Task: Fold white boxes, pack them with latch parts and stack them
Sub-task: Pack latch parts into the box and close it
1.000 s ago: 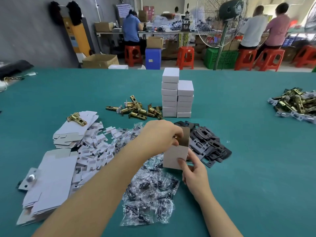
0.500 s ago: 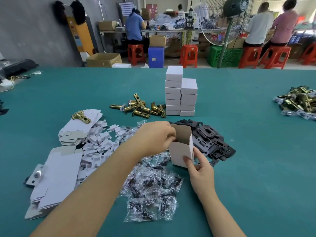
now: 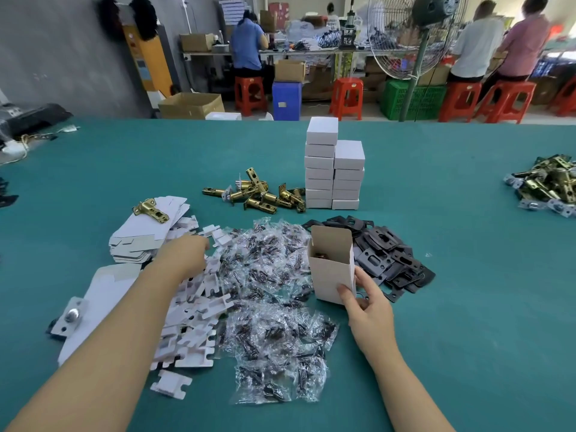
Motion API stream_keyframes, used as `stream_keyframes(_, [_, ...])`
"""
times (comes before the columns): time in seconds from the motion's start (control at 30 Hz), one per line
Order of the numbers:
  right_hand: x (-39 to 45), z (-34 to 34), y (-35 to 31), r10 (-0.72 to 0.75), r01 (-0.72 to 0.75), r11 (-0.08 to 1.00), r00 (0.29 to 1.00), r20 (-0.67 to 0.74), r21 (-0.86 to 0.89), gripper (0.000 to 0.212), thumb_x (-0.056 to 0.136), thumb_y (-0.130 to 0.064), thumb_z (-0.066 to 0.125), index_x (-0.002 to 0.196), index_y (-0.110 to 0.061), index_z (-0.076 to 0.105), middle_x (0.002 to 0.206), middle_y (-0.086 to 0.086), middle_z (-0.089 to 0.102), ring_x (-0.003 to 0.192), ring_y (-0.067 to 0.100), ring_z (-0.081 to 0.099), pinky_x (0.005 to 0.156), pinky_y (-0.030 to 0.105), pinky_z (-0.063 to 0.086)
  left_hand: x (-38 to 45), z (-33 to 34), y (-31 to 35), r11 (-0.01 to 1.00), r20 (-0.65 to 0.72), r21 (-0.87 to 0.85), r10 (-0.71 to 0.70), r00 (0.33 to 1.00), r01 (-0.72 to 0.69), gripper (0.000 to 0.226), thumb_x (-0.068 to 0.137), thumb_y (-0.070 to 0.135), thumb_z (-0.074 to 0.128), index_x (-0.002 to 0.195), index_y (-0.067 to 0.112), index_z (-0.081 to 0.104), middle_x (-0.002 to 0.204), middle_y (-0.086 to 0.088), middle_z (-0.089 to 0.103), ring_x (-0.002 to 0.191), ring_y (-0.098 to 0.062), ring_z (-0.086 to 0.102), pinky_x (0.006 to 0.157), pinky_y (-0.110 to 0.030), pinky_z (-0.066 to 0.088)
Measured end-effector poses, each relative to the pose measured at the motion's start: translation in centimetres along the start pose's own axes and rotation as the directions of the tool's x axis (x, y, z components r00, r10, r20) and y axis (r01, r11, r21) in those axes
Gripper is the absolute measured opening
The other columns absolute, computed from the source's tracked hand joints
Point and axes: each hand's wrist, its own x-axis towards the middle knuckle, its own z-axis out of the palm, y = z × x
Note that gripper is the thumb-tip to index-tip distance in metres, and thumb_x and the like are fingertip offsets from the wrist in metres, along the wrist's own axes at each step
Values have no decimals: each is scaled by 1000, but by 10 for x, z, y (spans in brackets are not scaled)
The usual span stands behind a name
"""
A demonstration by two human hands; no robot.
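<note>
Green table carried packing stock.
Right hand gripped the open white box upright; left hand rested curled on cardboard inserts, grasp indeterminate.

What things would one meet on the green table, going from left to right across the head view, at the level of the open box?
Flat white box blanks → left hand → clear bags of screws → open white box, held by the right hand → black plates.

Left hand fingertips hidden
</note>
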Motion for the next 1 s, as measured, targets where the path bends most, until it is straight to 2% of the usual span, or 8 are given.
stream_keyframes(0.13, [-1, 0, -3, -15, 15, 1000, 1000, 5, 0, 47, 98, -26, 68, 132, -55, 54, 123, -9, 71, 55, 1, 54, 55, 14, 44, 4, 7, -4, 995, 25, -100, 23, 999, -21, 52, 96, 4, 51, 142, 28, 53, 132, -5, 66, 92, -20, 67, 73, -34, 61])
stream_keyframes(0.27, [-1, 1, -6, -18, 18, 1000, 1000, 3, -2, 49, 98, -28, 68, 125, -65, 52, 124, -15, 69, 62, 3, 60, 59, 17, 48, 6, 7, -5, 999, -18, -34, 11, 1000, -12, 35, 97, 14, 55, 126, 31, 65, 119, 0, 67, 82, -16, 62, 59, -25, 47])
stream_keyframes(0.37, [-2, 1, -7, -17, 17, 1000, 1000, 2, 12, 48, 97, -32, 68, 125, -66, 52, 125, -22, 68, 71, 5, 66, 66, 18, 52, 4, 0, -3, 1000, -132, -8, 3, 991, -4, 13, 98, 27, 60, 105, 26, 70, 98, 2, 69, 82, -18, 63, 62, -26, 44])
stream_keyframes(0.47, [-2, 1, -8, -10, 10, 1000, 1000, -7, 24, 48, 97, -32, 69, 123, -69, 52, 122, -24, 68, 73, 6, 67, 69, 19, 53, -5, -24, 11, 978, -281, -157, 87, 956, -135, 21, 100, 35, 61, 84, 23, 69, 85, 3, 68, 70, -13, 60, 59, -26, 42])
stream_keyframes(0.57, [-2, 2, -12, -19, 19, 999, 1000, -12, 28, 54, 98, -30, 69, 115, -78, 52, 117, -31, 67, 71, 3, 66, 68, 19, 53, -29, -55, 40, 867, -417, -326, 225, 881, -376, 17, 98, 38, 63, 89, 27, 72, 97, 5, 59, 82, -12, 58, 76, -29, 46])
stream_keyframes(0.73, [-3, 2, -16, -25, 25, 998, 1000, -2, 60, 54, 98, -26, 68, 116, -75, 56, 120, -30, 68, 79, 7, 71, 70, 21, 57, -78, -86, 93, 436, -580, -588, 360, 731, -681, 7, 90, 16, 76, 93, 20, 80, 93, 6, 69, 67, -10, 71, 56, -20, 56])
stream_keyframes(0.83, [-4, 1, -15, -15, 15, 997, 1000, 6, 72, 49, 98, -28, 69, 119, -70, 58, 118, -20, 72, 63, 3, 64, 56, 14, 47, -83, -83, 123, 498, -622, -457, 413, 665, -737, 5, 89, 18, 77, 90, 22, 80, 80, 19, 70, 65, -4, 66, 64, -18, 52])
stream_keyframes(1.0, [-4, 0, -12, 7, -9, 996, 999, 31, 85, 40, 97, -34, 69, 128, -57, 61, 118, -19, 72, 66, 7, 68, 55, 17, 49, -73, -72, 157, 731, -506, -257, 455, 733, -632, 11, 95, 35, 68, 99, 34, 78, 96, 13, 68, 87, -7, 59, 76, -30, 50])
